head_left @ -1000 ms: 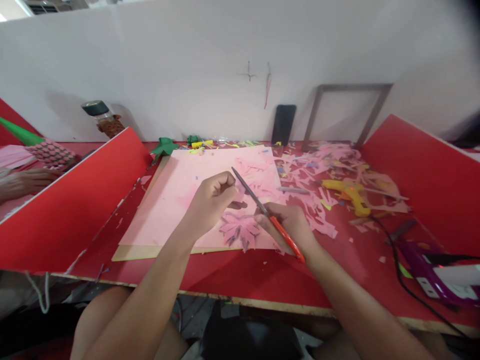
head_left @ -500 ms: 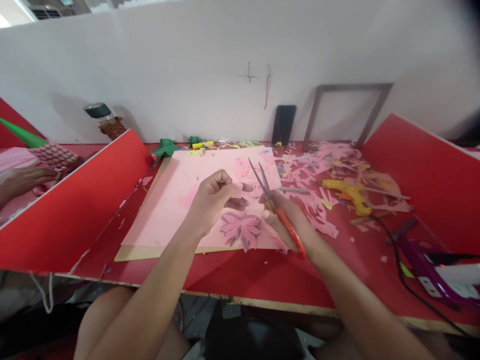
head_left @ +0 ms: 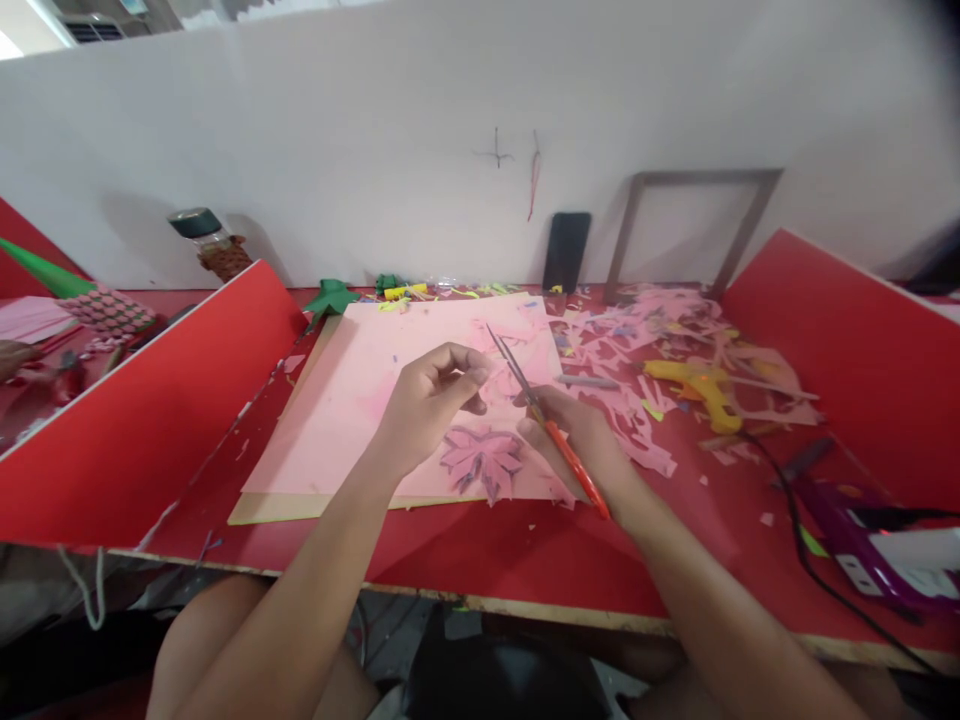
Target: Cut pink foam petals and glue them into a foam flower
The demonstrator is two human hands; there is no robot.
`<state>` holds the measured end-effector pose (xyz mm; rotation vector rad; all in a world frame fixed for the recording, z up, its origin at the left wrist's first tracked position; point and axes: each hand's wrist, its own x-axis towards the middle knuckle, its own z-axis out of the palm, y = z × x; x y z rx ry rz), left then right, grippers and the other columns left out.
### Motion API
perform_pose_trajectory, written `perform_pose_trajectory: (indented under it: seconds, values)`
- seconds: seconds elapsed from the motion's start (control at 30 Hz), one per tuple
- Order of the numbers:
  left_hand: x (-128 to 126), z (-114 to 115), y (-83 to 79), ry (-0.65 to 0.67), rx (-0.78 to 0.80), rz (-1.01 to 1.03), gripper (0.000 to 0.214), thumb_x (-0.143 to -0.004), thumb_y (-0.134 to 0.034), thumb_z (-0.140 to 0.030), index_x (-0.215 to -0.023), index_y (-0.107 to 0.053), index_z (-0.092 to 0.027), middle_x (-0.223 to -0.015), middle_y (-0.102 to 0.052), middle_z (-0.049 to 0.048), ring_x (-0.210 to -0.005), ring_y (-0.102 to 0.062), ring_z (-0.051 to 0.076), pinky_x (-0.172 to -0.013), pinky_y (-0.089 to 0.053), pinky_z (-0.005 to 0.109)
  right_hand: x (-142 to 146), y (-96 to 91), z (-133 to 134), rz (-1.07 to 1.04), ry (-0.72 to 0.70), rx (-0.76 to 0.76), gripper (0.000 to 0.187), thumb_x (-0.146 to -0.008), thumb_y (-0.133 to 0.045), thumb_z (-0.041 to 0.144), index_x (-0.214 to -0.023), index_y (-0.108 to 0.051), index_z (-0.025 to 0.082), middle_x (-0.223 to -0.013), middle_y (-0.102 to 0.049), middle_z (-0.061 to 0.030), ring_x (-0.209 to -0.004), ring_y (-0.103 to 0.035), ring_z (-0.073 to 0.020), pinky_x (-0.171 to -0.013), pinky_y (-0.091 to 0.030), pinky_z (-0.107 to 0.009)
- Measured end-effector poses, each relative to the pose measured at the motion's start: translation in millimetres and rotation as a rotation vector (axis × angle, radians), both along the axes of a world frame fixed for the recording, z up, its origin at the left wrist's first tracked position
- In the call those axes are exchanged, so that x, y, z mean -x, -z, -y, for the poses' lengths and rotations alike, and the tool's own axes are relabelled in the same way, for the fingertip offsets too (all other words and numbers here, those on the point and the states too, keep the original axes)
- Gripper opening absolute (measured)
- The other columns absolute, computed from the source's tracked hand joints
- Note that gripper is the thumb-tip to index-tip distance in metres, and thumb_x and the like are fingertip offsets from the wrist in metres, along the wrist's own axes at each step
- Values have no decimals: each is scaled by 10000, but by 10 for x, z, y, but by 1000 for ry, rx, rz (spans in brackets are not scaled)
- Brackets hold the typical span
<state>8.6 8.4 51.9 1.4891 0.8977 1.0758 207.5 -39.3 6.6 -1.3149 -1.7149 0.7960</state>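
Note:
My right hand (head_left: 581, 440) grips orange-handled scissors (head_left: 541, 415), blades pointing up and left over a pink sheet (head_left: 352, 400). My left hand (head_left: 431, 400) pinches a small pink paper piece (head_left: 480, 378) right beside the blades. Below both hands a pink paper flower (head_left: 484, 460) lies on the sheet, which rests on a tan board (head_left: 255, 508) on the red table (head_left: 525, 550).
Pink paper scraps (head_left: 637, 350) and a yellow glue gun (head_left: 697, 385) lie to the right, with a black cable (head_left: 795, 540) and a purple device (head_left: 870, 540). Red dividers (head_left: 142, 400) flank the table. A phone (head_left: 566, 250) and frame (head_left: 697, 225) lean on the wall. Another person's hand (head_left: 11, 355) shows at far left.
The scissor blades opened half a second ago and are now together again. My left hand shifted slightly with the paper piece. The other person's hand drew back to the left.

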Motion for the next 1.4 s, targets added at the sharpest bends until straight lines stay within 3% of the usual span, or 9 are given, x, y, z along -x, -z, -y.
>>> perform_pose_trajectory:
  seconds: [0.1,0.23,0.43,0.6,0.77,0.87,0.97,1.4]
  values:
    - [28,-15,-16,-48,-47,-30,285,-843,-757,-329,-1073,-638,-211,-809,-610,-17,-655,-622,113,-680,-596,273,-8,-27,24,-53,-42,68,353,-853,-674,461,-1081,-656,193,-770,-581,-12,-626,-507,-155,-584,-418,-267]
    - [84,-7,-61,-40,-38,-95,229,-866,-734,-362,-870,-593,-181,-825,-657,10,-706,-663,130,-729,-606,289,-11,-71,49,-66,-89,89,313,-859,-681,438,-1054,-657,194,-794,-565,-7,-648,-505,-143,-575,-403,-249]
    - [91,23,-98,-31,-20,-80,175,-829,-746,-308,-847,-628,-180,-784,-638,4,-688,-630,125,-665,-595,260,-12,-92,64,-42,-138,64,283,-934,-578,456,-1014,-634,191,-805,-559,-10,-677,-522,-141,-592,-405,-242]
    - [47,25,-94,-109,14,-45,233,-799,-774,-378,-800,-679,-166,-800,-644,19,-671,-607,113,-685,-589,254,-3,-107,80,-26,-126,47,278,-933,-583,450,-1008,-636,188,-829,-594,-19,-692,-540,-145,-605,-413,-241]
    - [-48,49,-64,-176,191,129,310,-730,-826,-398,-735,-628,-160,-731,-635,23,-743,-693,184,-642,-600,281,24,-79,85,-42,-95,38,284,-897,-635,448,-968,-661,174,-743,-577,-6,-628,-513,-134,-561,-400,-232]
    - [-94,64,-32,-196,283,192,321,-715,-839,-387,-765,-637,-142,-861,-715,70,-777,-737,208,-689,-614,298,41,-46,84,-63,-82,30,308,-898,-630,457,-957,-685,159,-709,-581,-11,-597,-500,-129,-541,-395,-231]
    - [-112,70,-5,-211,296,225,282,-743,-819,-356,-798,-660,-130,-987,-748,107,-793,-750,203,-736,-624,304,54,-24,84,-94,-63,71,339,-890,-639,460,-993,-709,145,-645,-560,0,-545,-473,-121,-502,-373,-229]
    - [-175,110,18,-241,316,287,200,-754,-797,-294,-759,-679,-133,-828,-742,64,-780,-756,202,-726,-621,285,55,-11,60,-20,-12,17,292,-862,-689,423,-915,-734,139,-642,-572,3,-566,-478,-119,-530,-383,-217]
